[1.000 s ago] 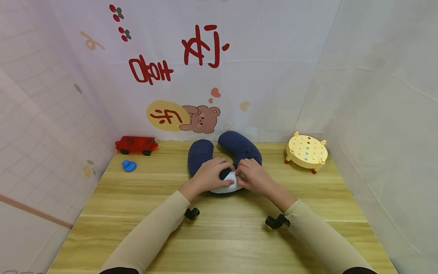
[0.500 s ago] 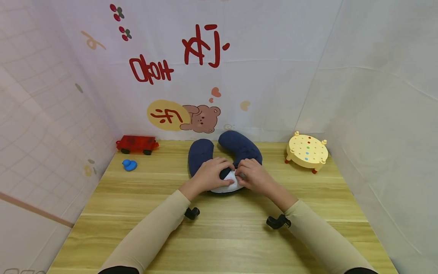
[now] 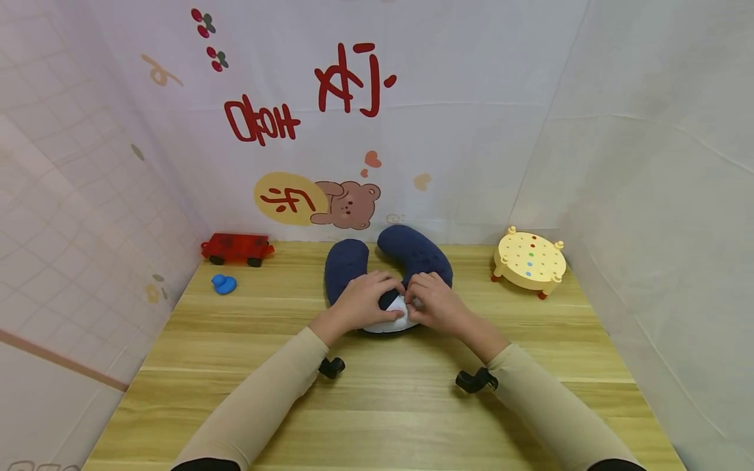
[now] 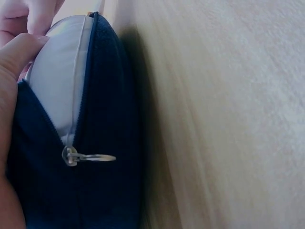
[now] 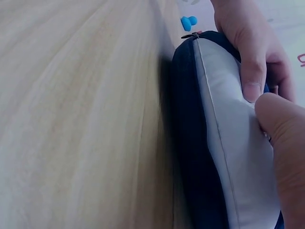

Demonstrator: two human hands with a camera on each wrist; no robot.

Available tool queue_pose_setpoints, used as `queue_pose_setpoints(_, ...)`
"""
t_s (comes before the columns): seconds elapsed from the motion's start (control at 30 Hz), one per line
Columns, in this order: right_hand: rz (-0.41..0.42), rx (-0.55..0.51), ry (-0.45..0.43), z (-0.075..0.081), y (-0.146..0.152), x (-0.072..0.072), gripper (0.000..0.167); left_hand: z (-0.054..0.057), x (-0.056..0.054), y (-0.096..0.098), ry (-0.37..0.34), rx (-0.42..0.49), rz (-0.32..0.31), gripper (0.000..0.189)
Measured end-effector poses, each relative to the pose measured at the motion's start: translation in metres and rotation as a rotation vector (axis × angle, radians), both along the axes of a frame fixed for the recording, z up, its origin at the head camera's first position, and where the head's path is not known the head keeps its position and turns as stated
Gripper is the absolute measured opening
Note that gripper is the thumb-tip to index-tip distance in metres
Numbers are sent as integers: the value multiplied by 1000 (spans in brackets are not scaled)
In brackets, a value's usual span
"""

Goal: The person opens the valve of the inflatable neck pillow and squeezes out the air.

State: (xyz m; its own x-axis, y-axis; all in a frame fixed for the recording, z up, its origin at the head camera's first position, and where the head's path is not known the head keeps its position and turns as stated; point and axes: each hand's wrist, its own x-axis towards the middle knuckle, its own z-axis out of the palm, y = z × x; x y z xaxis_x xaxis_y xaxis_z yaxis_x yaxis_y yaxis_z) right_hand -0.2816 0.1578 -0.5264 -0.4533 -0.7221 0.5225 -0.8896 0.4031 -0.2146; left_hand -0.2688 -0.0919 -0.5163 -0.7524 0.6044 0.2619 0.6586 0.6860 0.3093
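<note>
A navy U-shaped neck pillow [image 3: 414,250] lies on the table with its curved end toward me. Along that end the zipper is undone, baring a white inner pillow [image 5: 228,124]. The metal zipper slider [image 4: 71,155] sits at the left end of the gap in the left wrist view. My left hand [image 3: 362,301] grips the pillow at the opening, its thumb on the white part and fingers over the far side. Beside it, my right hand [image 3: 438,304] pinches at the cover's upper edge with curled fingers. The thumbs almost meet in the right wrist view; several fingertips are hidden.
Back left on the wooden table [image 3: 389,418] stand a red toy wagon [image 3: 238,248] and a blue toy duck [image 3: 224,284]. A round yellow pegged toy [image 3: 530,260] with red-tipped legs stands back right. White printed cloth [image 3: 471,144] walls the table at the back and sides.
</note>
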Motion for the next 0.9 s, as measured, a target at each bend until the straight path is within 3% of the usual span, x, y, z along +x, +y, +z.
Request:
queue_pose_setpoints(0.13,7,-61,-57,-2,2,1,16,-1,0,1,-4,1,2,41)
queue_pose_setpoints(0.4,27,-122,-81,-1,8,-2,19,-1,-1,1,-23,15,14,43)
queue_pose_setpoints(0.57,27,-47,-86,3,7,-3,16,-1,-1,1,-26,13,18,44)
queue_pose_setpoints(0.73,7,66,-22,7,2,-1,14,-1,0,1,-14,10,15,44)
queue_pose_setpoints(0.9,-2,72,-8,5,1,-1,16,1,1,1,-12,11,8,44)
